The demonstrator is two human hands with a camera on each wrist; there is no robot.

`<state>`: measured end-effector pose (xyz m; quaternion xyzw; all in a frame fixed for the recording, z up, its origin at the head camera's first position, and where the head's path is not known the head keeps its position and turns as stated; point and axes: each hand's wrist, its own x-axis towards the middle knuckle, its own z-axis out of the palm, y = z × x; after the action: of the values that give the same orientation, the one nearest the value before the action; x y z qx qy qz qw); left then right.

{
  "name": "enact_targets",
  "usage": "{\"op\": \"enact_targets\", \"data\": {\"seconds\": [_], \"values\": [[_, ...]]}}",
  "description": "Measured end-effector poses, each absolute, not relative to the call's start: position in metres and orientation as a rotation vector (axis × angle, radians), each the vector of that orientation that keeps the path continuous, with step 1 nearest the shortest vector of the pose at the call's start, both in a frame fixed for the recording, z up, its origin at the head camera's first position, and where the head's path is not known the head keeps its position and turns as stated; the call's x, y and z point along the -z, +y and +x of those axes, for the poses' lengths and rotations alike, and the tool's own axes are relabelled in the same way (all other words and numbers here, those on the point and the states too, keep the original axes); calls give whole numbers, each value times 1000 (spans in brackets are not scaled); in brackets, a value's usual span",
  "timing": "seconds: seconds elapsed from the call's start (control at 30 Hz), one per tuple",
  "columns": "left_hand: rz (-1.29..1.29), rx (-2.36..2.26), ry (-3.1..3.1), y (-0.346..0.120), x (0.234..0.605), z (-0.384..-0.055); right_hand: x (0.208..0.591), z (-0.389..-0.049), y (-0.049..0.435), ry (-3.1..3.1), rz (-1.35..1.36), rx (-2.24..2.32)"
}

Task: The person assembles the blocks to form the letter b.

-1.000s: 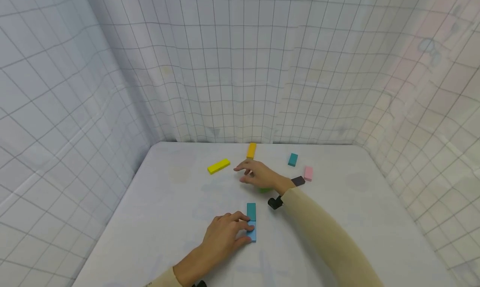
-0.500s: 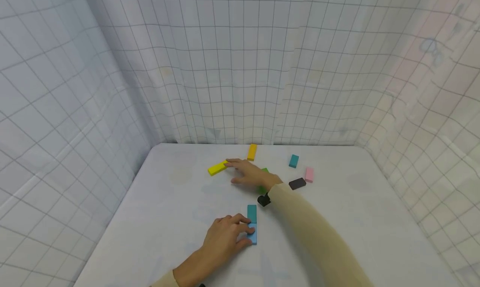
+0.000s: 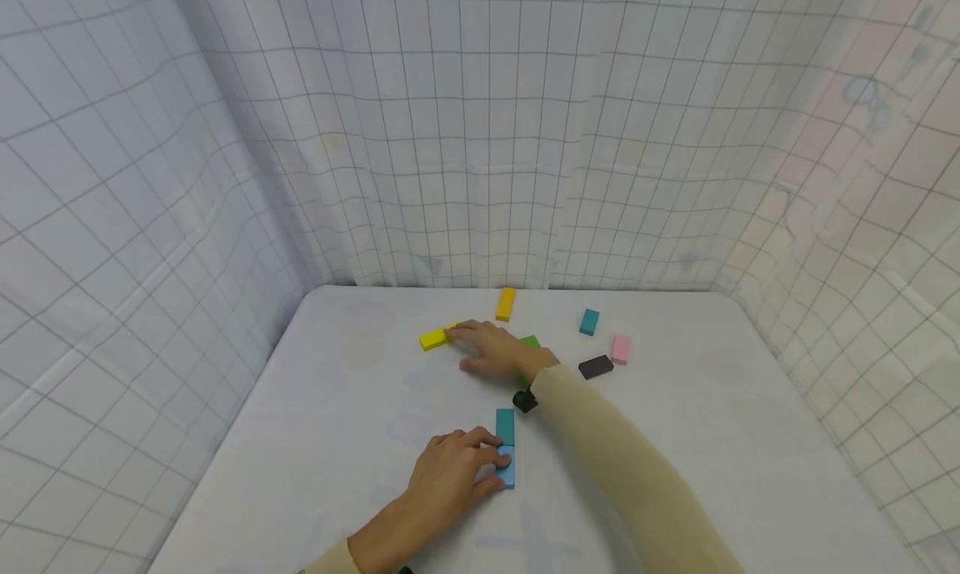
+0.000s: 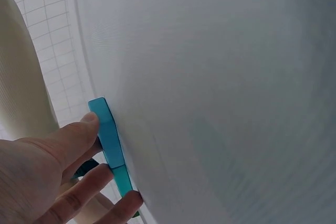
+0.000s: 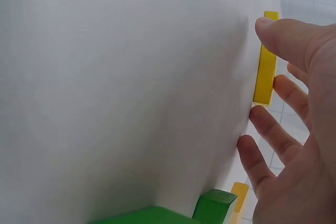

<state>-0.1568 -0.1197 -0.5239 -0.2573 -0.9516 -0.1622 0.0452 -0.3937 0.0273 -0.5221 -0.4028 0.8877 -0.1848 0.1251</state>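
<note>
In the head view my left hand rests at a light blue block, fingertips and thumb at it. Lined up end to end with that block is a teal block, which a finger also touches. The left wrist view shows the thumb over the blue block. Farther back, my right hand reaches to a bright yellow block, fingers over its right end and thumb spread apart. Seen from the right wrist, the yellow block stands beside loosely extended fingers.
Green pieces lie partly under my right wrist. An orange-yellow block stands by the back edge. To the right are a small teal block, a pink block and a black block. Gridded cloth walls enclose the white table.
My right hand has moved left to the bright yellow block and now reaches over its right end. The left hand has stayed at the blue and teal blocks.
</note>
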Motion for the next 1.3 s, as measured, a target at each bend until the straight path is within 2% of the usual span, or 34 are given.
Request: {"op": "enact_targets", "data": {"seconds": [0.47, 0.83, 1.3], "values": [[-778, 498, -2923, -118, 525, -154, 526, -391, 25, 2633, -1185, 518], [-765, 494, -2945, -117, 523, -157, 529, -397, 27, 2665, -1188, 744], [-772, 472, -2898, -117, 523, -153, 519, -377, 35, 2600, -1179, 637]]}}
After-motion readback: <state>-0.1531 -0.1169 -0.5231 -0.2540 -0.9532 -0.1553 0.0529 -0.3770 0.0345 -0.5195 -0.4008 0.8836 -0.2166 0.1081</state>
